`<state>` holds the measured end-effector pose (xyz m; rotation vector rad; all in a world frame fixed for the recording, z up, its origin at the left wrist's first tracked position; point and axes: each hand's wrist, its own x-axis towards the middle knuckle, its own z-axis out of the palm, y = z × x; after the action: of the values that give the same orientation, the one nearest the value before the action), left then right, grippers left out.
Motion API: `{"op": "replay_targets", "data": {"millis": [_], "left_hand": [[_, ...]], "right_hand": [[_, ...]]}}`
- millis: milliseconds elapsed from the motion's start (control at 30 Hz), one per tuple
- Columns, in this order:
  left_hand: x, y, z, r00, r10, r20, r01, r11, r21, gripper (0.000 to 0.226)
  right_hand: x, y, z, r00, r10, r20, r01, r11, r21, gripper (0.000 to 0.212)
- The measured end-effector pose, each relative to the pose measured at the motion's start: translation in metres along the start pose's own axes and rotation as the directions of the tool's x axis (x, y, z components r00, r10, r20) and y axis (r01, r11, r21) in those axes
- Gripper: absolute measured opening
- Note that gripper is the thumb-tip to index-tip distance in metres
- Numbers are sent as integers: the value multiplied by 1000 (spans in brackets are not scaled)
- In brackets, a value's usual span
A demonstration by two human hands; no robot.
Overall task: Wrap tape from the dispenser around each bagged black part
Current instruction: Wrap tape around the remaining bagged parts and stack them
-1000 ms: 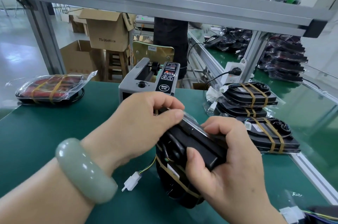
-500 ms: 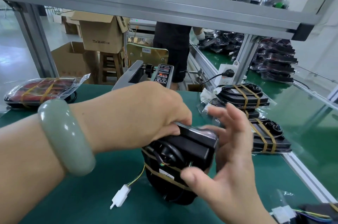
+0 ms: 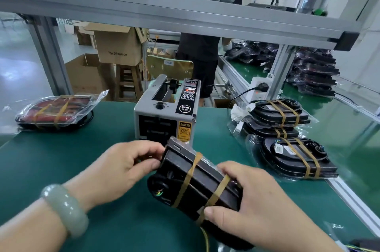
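Bagged black part held in 2 hands before the tape dispenser

Hands are seen from above over a green table (image 3: 61,165). The bagged black part (image 3: 197,182) is held between them, just in front of the grey tape dispenser (image 3: 166,112), and is tilted so that its long side runs from upper left to lower right. 2 tan tape bands (image 3: 188,179) are wrapped across it.

The left hand (image 3: 123,171) is reached in from the lower left, with a pale green bangle (image 3: 64,209) worn at the wrist. Its fingers are curled narrowly, and the upper left end of the part is pinched between thumb and fingertips. The right hand (image 3: 261,204) is laid over the lower right end, fingers closed around it, with the thumb pressed on the nearer tape band.

Taped black parts (image 3: 287,128) are stacked at the right of the table. A taped red part in a bag (image 3: 55,110) is placed at the far left.
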<state>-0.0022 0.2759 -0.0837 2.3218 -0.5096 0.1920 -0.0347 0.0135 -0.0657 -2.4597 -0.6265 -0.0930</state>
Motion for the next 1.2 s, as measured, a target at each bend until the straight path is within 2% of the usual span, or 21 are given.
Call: {"op": "replay_targets", "data": {"millis": [100,200,267,333,400,500,633,733,933,1200], "left_hand": [[-1,-14,17,964,-200,-174,171,971,-164,24],[8,-19,21,830,-472,-297,326,842,-430,18],[16,-20,19,762,-586,-276,386,753,-533,16],[26,-18,18,723,-656,-217,424,669,-610,12],[36,-15,17,684,-713,-156,461,588,-665,12],[49,-11,17,619,-780,-88,511,486,-709,15],[57,-12,19,566,-824,-37,541,404,-738,18],[60,-12,18,551,-835,2,531,349,-773,19],[68,-10,20,534,-845,-25,509,346,-788,16],[76,-9,24,495,-849,-181,541,465,-700,14]], "right_hand": [[11,-3,-9,997,7,77,3,992,-124,51],[18,0,-6,988,48,144,-21,983,-184,57],[20,1,-2,985,73,156,-46,985,-169,60],[20,5,-1,983,85,165,-56,983,-172,76],[21,4,-2,988,61,140,-24,967,-253,87],[26,-2,-2,999,3,40,10,945,-328,74],[30,-7,2,1000,-25,16,28,975,-220,40],[30,-8,5,1000,-9,-1,8,980,-201,36],[29,-4,11,999,28,-21,-32,983,-183,47],[27,-3,11,999,48,-18,-51,982,-180,46]]}}
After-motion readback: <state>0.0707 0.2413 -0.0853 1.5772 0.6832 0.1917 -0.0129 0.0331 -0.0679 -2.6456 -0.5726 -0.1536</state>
